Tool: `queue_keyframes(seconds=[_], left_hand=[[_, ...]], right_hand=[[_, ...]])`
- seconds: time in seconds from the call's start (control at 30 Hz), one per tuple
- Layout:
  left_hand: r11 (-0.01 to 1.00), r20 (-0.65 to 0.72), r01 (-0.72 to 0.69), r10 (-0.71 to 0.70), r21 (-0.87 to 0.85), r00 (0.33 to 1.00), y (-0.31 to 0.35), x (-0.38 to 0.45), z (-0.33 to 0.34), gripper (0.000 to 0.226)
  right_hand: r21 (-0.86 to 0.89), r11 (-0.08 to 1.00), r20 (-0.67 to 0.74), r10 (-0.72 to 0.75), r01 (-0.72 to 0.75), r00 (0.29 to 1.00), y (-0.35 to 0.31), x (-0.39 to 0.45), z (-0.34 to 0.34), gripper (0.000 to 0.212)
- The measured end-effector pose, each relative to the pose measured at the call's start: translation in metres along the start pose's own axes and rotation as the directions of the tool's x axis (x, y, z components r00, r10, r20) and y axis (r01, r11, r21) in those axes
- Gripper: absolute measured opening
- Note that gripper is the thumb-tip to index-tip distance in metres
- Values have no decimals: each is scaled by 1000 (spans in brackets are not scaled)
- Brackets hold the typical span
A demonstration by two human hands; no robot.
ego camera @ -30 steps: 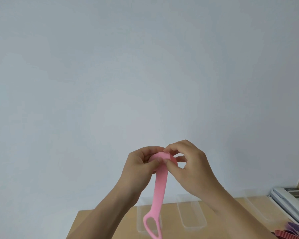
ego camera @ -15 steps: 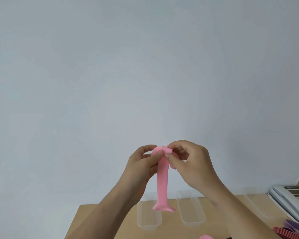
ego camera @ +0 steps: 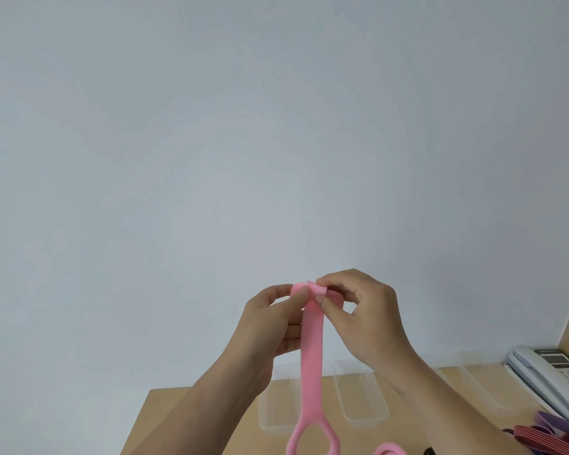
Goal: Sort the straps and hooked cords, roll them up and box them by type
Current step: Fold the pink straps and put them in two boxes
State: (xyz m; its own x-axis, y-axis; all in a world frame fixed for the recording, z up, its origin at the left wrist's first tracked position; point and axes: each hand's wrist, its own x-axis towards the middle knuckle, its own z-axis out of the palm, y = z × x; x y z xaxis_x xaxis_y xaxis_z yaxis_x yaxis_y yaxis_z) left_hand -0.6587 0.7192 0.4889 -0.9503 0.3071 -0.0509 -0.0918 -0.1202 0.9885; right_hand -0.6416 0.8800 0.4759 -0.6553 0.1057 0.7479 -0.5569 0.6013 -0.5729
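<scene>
— Two hands, one strap: the left hand (ego camera: 270,318) and the right hand (ego camera: 358,310) both pinch the top end of the pink strap (ego camera: 312,356), held up in front of the wall (ego camera: 276,126), above the wooden table (ego camera: 191,421).

— How much of it looks rolled?

— Only a small fold at the top, caught between thumbs and fingertips. The rest hangs straight down, its looped end dangling over the clear boxes (ego camera: 362,399).

— What could spoil it?

— The roll looks barely begun, I'd say. If either pinch slackens, the springy material would likely uncurl, and the hanging weight pulls the same way.

— Anything else?

— Winding askew would give a cone too lopsided for a narrow box. Also, the swinging loop might snag the other pink piece (ego camera: 388,449) at the bottom edge. The purple and red straps (ego camera: 546,435) beside the telephone (ego camera: 552,379) lie well apart.
</scene>
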Motion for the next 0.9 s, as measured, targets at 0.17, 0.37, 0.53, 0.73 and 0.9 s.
queue_keyframes(seconds=[0.17, 0.37, 0.53, 0.73, 0.9], left_hand=[[998, 27, -24, 26, -58, 999, 0, 0, 0, 33], [993, 24, -47, 50, -113, 998, 1, 0, 0, 38], [990, 16, -59, 61, -126, 998, 1, 2, 0, 38], [992, 8, -113, 114, -59, 993, -3, 5, -1, 41], [976, 30, -210, 209, 60, 978, -2, 5, 0, 46]], right_hand=[[-67, 990, -42, -124, 121, 991, 3, 1, 0, 24], [-134, 970, -46, -212, 204, 976, 7, -2, 3, 24], [-160, 958, -12, -242, 237, 970, 7, -3, 1, 22], [-179, 964, 42, -193, 198, 980, 5, -3, -4, 12], [-166, 982, 104, -76, 92, 992, 4, 3, -9, 17]])
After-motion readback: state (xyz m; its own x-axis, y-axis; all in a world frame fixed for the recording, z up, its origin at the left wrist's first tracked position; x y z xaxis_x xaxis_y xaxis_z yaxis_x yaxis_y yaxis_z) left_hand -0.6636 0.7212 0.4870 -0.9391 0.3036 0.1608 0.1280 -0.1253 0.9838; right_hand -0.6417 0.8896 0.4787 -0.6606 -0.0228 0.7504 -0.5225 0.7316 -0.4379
